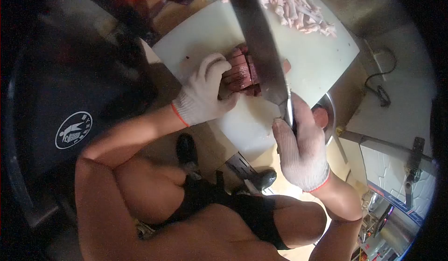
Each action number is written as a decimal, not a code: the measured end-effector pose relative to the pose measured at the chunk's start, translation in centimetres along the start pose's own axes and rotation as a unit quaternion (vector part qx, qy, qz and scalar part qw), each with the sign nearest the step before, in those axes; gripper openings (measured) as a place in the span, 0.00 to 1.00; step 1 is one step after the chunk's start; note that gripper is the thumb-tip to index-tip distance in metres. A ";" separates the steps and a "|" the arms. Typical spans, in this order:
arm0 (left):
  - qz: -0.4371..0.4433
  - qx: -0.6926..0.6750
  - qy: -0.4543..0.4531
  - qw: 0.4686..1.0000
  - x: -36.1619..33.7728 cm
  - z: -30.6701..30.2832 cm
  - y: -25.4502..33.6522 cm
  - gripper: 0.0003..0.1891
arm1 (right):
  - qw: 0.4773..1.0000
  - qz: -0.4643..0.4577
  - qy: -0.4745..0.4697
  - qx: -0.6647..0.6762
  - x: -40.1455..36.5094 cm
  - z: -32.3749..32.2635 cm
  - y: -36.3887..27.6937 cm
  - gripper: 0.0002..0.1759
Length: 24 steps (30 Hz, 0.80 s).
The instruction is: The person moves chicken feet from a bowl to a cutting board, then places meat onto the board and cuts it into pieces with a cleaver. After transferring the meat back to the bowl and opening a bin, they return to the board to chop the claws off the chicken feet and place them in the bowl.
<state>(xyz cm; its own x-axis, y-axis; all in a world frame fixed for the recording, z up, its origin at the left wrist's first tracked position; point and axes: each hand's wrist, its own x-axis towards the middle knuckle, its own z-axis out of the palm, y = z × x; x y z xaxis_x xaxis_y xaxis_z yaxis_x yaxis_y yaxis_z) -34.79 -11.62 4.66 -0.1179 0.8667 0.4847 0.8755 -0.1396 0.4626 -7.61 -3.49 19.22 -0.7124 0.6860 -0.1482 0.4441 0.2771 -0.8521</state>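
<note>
Black bin [93, 74] left; tan floor [207, 156] below, bright in places; dark cable [384, 101] right.

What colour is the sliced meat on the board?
The sliced meat is dark red, best seen in the head view.

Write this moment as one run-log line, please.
left hand: gloved, against sliced red meat | right hand: gloved, gripping cleaver | cleaver: over meat, contact unclear | white board: under meat and pale pieces
</note>
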 end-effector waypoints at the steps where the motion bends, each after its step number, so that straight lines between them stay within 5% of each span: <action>1: 0.006 0.000 0.002 1.000 0.0 -0.1 -0.1 0.42 | 0.999 -0.014 0.041 0.006 -0.2 0.0 -0.7 0.32; 5: 0.017 0.017 -0.007 1.000 0.1 -0.9 -0.1 0.41 | 0.994 -0.088 0.057 -0.030 0.6 1.9 0.5 0.30; 9: 0.021 0.002 -0.025 0.999 -0.3 -1.3 -0.5 0.38 | 0.995 -0.029 -0.045 -0.082 1.8 2.0 1.7 0.29; 15: 0.037 0.000 -0.002 0.999 -1.5 -2.2 -1.7 0.33 | 0.993 -0.108 0.043 -0.031 -0.3 2.2 -1.3 0.32; 21: 0.036 0.059 -0.016 0.998 -1.5 -3.0 -1.4 0.31 | 0.983 -0.029 -0.064 -0.169 1.0 4.0 0.5 0.34; 24: 0.027 0.038 -0.010 0.999 -1.9 -2.5 -1.7 0.35 | 0.992 -0.029 -0.053 -0.109 0.2 2.3 -0.9 0.30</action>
<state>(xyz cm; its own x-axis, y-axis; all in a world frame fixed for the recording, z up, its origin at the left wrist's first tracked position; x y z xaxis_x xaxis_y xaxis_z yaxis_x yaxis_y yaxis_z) -37.18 -14.22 4.82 -0.0596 0.8686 0.4920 0.9138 -0.1509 0.3772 -9.39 -5.18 18.77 -0.7882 0.5933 -0.1632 0.4988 0.4608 -0.7341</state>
